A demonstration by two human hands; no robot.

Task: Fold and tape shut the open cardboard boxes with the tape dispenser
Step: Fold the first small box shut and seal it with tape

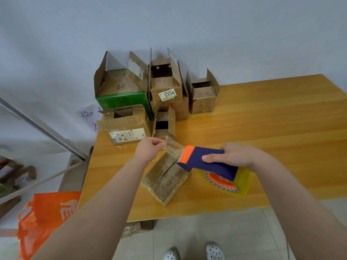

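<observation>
While our left hand (150, 150) pinches the free end of the tape (174, 147), our right hand (238, 156) grips the tape dispenser (208, 162).
We hold the strip taut above the folded box (165, 181), probably to land it straight on the seam. That box lies near the table's (281, 119) front edge. The open boxes (165, 87) crowd the far left corner, leaving bare wood rightward.
</observation>
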